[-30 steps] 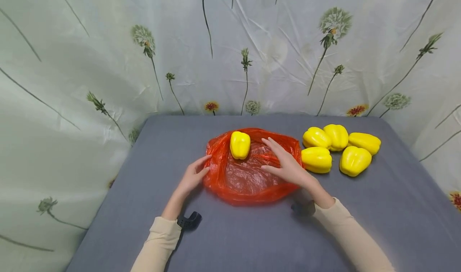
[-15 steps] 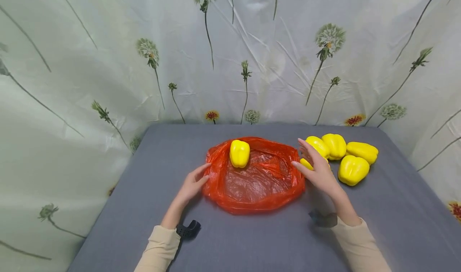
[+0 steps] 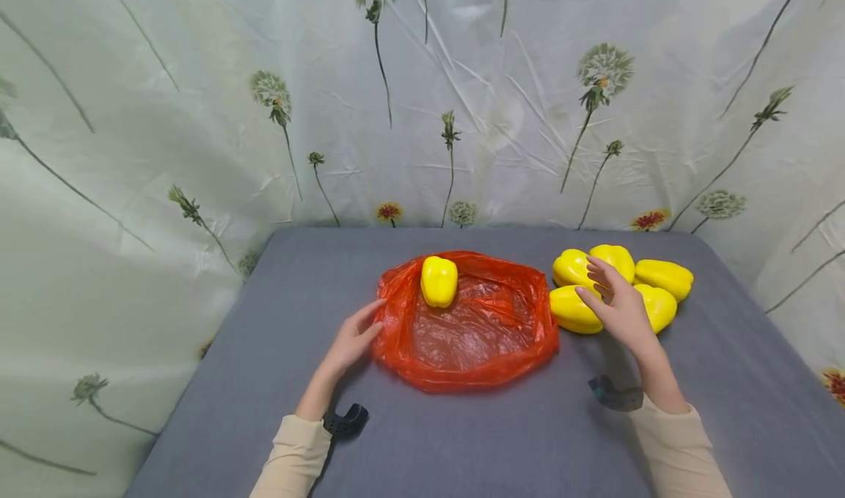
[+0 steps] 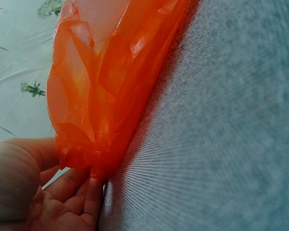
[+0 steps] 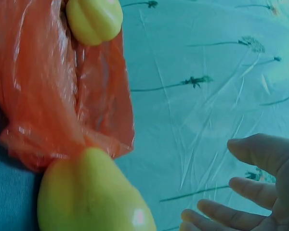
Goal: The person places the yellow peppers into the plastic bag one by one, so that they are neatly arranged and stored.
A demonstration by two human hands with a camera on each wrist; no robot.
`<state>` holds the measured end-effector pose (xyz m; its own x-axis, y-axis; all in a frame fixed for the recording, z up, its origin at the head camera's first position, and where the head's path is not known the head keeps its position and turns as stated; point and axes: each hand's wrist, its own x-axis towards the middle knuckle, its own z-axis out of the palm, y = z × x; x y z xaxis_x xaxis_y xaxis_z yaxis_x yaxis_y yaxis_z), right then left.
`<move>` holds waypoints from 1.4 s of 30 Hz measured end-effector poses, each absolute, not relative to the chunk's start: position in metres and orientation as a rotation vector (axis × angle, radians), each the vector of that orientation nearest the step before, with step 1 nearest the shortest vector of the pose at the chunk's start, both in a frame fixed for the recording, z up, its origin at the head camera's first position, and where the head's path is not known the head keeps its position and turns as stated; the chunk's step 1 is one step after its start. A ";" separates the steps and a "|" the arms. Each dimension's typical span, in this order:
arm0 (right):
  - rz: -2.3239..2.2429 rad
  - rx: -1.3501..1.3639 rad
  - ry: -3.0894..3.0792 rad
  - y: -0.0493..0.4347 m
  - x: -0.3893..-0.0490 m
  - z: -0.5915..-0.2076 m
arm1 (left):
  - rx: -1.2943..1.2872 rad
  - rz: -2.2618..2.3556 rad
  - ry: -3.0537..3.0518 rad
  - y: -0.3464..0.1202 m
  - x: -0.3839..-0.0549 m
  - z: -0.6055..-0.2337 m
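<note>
A red plastic bag [image 3: 462,377] lies with its mouth spread wide, one yellow bell pepper [image 3: 439,282] inside at the back left. My left hand [image 3: 352,337] holds the bag's left end; in the left wrist view the gathered plastic [image 4: 94,144] sits between thumb and fingers [image 4: 70,187]. Over the group of yellow peppers right of the bag hovers my right hand [image 3: 623,311], fingers apart and nothing in them. The nearest one, a yellow bell pepper [image 3: 573,311], lies against the bag's right edge. In the right wrist view that pepper [image 5: 91,197] stands clear of the hand.
Behind it lie more yellow peppers, among them one [image 3: 663,279] at the far right and one [image 3: 659,307] partly hidden by my right hand. A grey cloth [image 3: 462,447] covers the table. A flower-printed curtain [image 3: 422,182] hangs behind it.
My right hand has moved right, from over the bag's mouth to above the peppers. The left hand stays at the bag's left end. The head view has tilted up slightly.
</note>
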<state>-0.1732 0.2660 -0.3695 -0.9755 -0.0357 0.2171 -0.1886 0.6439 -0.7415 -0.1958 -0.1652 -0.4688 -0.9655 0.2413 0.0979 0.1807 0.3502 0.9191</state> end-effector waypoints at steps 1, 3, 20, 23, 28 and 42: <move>1.234 0.170 -2.688 0.268 -0.174 -0.369 | 0.394 1.713 2.536 -0.165 -0.196 -0.468; 1.218 0.127 -2.716 0.271 -0.175 -0.369 | 0.384 1.711 2.536 -0.165 -0.195 -0.467; 0.972 -0.092 -3.162 0.286 -0.182 -0.386 | 0.401 1.678 2.574 -0.165 -0.193 -0.468; 0.961 -0.068 -3.164 0.286 -0.184 -0.389 | 0.395 1.677 2.576 -0.165 -0.194 -0.467; 0.935 0.034 -3.145 0.285 -0.185 -0.393 | 0.409 1.667 2.585 -0.164 -0.195 -0.467; 1.114 0.201 -3.132 0.281 -0.184 -0.393 | 0.363 1.649 2.592 -0.164 -0.196 -0.467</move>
